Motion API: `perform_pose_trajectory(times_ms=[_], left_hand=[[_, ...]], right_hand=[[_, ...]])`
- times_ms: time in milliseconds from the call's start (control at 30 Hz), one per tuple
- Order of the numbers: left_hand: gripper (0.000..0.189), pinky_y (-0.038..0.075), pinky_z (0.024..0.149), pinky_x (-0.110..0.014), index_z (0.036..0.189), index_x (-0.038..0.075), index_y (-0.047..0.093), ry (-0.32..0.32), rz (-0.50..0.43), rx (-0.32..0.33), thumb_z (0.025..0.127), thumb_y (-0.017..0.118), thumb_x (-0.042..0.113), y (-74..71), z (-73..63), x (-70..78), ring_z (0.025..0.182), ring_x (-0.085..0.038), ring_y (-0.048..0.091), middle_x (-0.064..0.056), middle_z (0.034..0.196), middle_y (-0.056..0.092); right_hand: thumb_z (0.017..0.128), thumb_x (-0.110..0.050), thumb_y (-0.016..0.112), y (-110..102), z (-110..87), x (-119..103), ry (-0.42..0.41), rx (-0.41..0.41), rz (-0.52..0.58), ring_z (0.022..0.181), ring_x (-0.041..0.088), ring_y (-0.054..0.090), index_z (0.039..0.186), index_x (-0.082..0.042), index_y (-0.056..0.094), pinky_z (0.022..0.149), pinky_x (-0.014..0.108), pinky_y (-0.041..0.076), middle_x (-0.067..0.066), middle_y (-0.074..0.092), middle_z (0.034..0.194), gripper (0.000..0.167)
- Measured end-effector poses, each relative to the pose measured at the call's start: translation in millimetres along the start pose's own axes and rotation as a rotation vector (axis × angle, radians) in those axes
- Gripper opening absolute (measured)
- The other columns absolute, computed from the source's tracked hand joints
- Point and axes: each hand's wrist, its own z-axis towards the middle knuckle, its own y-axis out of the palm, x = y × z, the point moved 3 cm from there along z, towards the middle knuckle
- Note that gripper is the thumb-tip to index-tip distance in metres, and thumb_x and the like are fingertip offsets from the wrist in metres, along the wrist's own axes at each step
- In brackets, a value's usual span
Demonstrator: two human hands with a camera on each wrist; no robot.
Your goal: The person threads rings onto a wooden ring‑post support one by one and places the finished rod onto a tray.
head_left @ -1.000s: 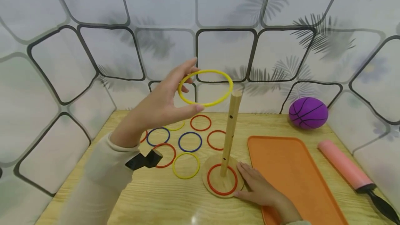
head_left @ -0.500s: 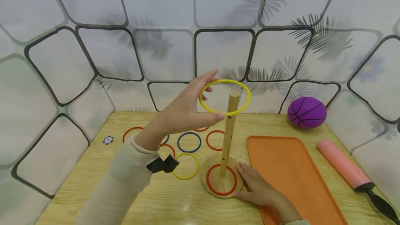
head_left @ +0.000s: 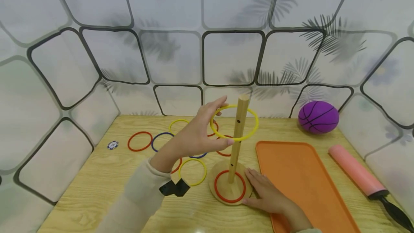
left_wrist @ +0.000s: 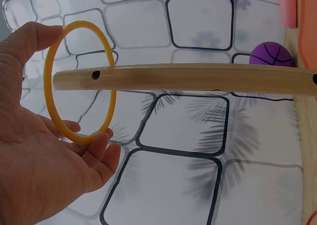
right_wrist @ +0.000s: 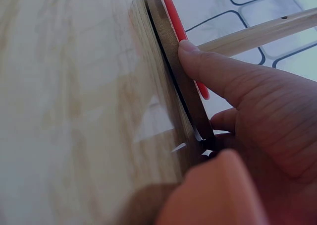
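My left hand (head_left: 197, 136) pinches a yellow ring (head_left: 257, 122) by its near-left side, thumb below and fingers behind. The ring encircles the upper part of an upright wooden peg (head_left: 236, 150), and the peg's top sticks up through it. In the left wrist view the peg (left_wrist: 163, 78) passes through the yellow ring (left_wrist: 48, 81). At the peg's foot, a red ring (head_left: 215, 186) lies round it on the round wooden base (head_left: 223, 190). My right hand (head_left: 270, 195) holds the right edge of this base; the right wrist view shows the thumb (right_wrist: 213, 64) against its rim.
Several red, blue and yellow rings lie left of the stand, one being a red ring (head_left: 140, 132). Left of them is a small chip (head_left: 112, 145). To the right are an orange tray (head_left: 291, 168), a purple ball (head_left: 318, 117) and a pink pump (head_left: 355, 172).
My left hand has carried the yellow ring rightward over the peg's top, then lowered it, so the peg now passes through it. The right hand has stayed at the base.
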Motion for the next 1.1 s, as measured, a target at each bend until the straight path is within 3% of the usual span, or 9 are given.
perform_pose_trajectory(times_ms=[233,433,600,867,1100], left_hand=[[0.092,0.03,0.105,-0.05,0.152,0.018,0.016,-0.063,-0.017,-0.007,0.081,0.073,0.029,19.1,-9.4,-17.3,0.133,-0.017,0.027,0.0,0.149,0.03],[0.093,0.028,0.106,-0.053,0.152,0.014,0.018,-0.104,-0.018,-0.018,0.08,0.074,0.031,39.6,-19.8,-33.1,0.137,-0.022,0.023,-0.005,0.149,0.03],[0.092,0.026,0.106,-0.053,0.152,0.015,0.018,-0.145,-0.067,-0.033,0.08,0.073,0.033,54.1,-30.1,-47.6,0.138,-0.019,0.018,-0.001,0.152,0.026],[0.092,0.032,0.1,-0.054,0.151,0.019,0.021,-0.208,-0.085,-0.073,0.079,0.075,0.035,74.9,-47.3,-76.5,0.133,-0.021,0.025,0.001,0.149,0.031],[0.093,0.035,0.101,-0.047,0.15,0.011,0.024,-0.2,-0.1,-0.103,0.077,0.077,0.032,91.7,-57.9,-98.5,0.129,-0.021,0.031,-0.002,0.148,0.032]], right_hand=[[0.084,-0.053,0.064,0,0.7,0,0.01,-0.009,-0.001,0.138,0.046,0.017,0.148,0.003,0.024,0.106,0.065,0.009,0.028,0.021,0.151,0.094],[0.084,-0.053,0.064,1,1.2,1,0.009,-0.014,0.001,0.138,0.046,0.016,0.148,0.003,0.024,0.106,0.065,0.009,0.028,0.02,0.151,0.094],[0.084,-0.053,0.064,1,1.5,2,0.001,-0.004,-0.017,0.137,0.046,0.018,0.148,0.004,0.024,0.106,0.065,0.01,0.028,0.022,0.15,0.094],[0.084,-0.054,0.063,2,2.2,2,0.025,-0.023,0.001,0.138,0.046,0.016,0.147,0.004,0.024,0.106,0.064,0.009,0.029,0.02,0.15,0.094],[0.083,-0.055,0.064,2,1.0,2,0.008,0.011,-0.02,0.137,0.046,0.02,0.146,0.002,0.029,0.106,0.064,0.012,0.03,0.024,0.148,0.092]])
